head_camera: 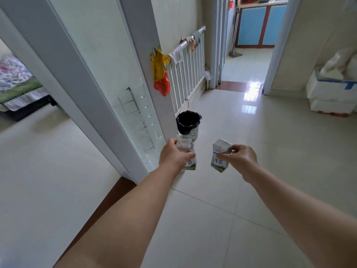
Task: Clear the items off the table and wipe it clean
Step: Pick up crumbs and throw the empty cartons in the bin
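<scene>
Left hand: the left hand (pixel 174 154), just left of the frame's centre, is curling its fingers and thumb around a crumpled white milk carton with green and blue print (pixel 190 163), gripping it firmly; the hand is covering most of the carton.
Right hand: the right hand (pixel 240 157), just right of centre, is pinching a second white milk carton with green and blue print (pixel 219 156) between thumb and fingertips, near the carton's top.
Cartons: both are being held in the air above the glossy cream floor tiles (pixel 212 209), level with each other and apart, neither touching the other.
Arms: two bare forearms are reaching up from the bottom edge towards the centre.
Bin: a round waste bin with a patterned white side and a black liner (pixel 190 134) is standing on the floor just above the left hand in the frame, beside a grey-white door post (pixel 143 55).
Bags: yellow and orange plastic bags (pixel 160 74) are hanging from a hook on that post, above the bin.
Railing: a white barred railing (pixel 190 74) with small cloths draped over it is running along the wall behind the bin.
Upper right: blue cabinet doors (pixel 255 24) are showing through a doorway.
Right edge: stacked white foam boxes (pixel 330 95) are sitting on the floor.
Left edge: a bed with a floral cover (pixel 15 78) is showing through another doorway.
</scene>
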The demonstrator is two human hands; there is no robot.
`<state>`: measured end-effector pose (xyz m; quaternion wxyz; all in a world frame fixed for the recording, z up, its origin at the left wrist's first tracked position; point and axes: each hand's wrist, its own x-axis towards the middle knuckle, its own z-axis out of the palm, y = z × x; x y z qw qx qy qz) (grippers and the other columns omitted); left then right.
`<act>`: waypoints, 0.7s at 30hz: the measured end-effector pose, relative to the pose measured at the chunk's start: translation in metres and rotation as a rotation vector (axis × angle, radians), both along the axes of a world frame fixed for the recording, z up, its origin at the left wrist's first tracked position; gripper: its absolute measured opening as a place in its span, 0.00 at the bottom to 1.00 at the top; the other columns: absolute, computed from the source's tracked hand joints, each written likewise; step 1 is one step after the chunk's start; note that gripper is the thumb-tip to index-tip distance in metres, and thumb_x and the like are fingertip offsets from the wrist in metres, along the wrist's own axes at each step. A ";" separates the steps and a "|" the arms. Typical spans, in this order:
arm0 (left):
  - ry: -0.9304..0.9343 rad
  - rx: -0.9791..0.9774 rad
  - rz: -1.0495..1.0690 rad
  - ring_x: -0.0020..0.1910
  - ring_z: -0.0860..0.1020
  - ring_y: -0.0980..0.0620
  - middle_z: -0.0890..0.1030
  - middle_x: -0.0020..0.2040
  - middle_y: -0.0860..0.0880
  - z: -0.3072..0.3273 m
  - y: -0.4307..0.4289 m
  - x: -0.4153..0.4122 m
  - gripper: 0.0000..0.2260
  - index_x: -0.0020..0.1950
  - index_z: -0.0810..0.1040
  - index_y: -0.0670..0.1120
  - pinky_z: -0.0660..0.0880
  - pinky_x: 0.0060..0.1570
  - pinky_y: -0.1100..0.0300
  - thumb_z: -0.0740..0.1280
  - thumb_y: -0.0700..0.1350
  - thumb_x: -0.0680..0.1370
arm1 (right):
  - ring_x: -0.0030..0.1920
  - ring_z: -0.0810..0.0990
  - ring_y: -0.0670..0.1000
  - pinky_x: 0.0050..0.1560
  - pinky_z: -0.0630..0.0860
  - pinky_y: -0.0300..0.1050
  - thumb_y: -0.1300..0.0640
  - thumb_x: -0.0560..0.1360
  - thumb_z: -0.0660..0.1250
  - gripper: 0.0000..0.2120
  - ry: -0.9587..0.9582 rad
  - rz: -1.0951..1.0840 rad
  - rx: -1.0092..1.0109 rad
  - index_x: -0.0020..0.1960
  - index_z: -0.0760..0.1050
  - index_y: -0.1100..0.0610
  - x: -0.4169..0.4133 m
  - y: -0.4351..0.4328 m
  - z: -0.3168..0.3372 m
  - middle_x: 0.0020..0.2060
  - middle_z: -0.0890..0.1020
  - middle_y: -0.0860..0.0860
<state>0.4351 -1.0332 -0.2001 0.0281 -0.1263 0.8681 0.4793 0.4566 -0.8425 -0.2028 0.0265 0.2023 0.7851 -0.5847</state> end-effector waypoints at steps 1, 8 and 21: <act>-0.010 0.000 -0.006 0.54 0.79 0.46 0.79 0.54 0.49 -0.004 0.001 -0.012 0.29 0.63 0.71 0.46 0.76 0.58 0.49 0.79 0.46 0.66 | 0.35 0.74 0.44 0.35 0.70 0.40 0.60 0.64 0.77 0.11 -0.003 -0.007 0.009 0.43 0.79 0.55 -0.011 0.003 -0.001 0.36 0.78 0.49; -0.058 0.037 -0.081 0.52 0.79 0.47 0.79 0.53 0.49 -0.032 0.011 -0.133 0.24 0.58 0.72 0.48 0.77 0.55 0.51 0.77 0.44 0.67 | 0.34 0.74 0.43 0.32 0.69 0.36 0.59 0.64 0.77 0.12 -0.032 -0.080 0.046 0.45 0.80 0.55 -0.118 0.021 -0.017 0.39 0.80 0.51; -0.102 -0.005 -0.186 0.52 0.78 0.47 0.79 0.55 0.47 -0.060 0.015 -0.377 0.25 0.59 0.73 0.48 0.75 0.50 0.56 0.77 0.44 0.65 | 0.32 0.72 0.41 0.30 0.67 0.34 0.60 0.64 0.77 0.10 -0.091 -0.162 0.067 0.42 0.79 0.55 -0.335 0.021 -0.031 0.37 0.78 0.50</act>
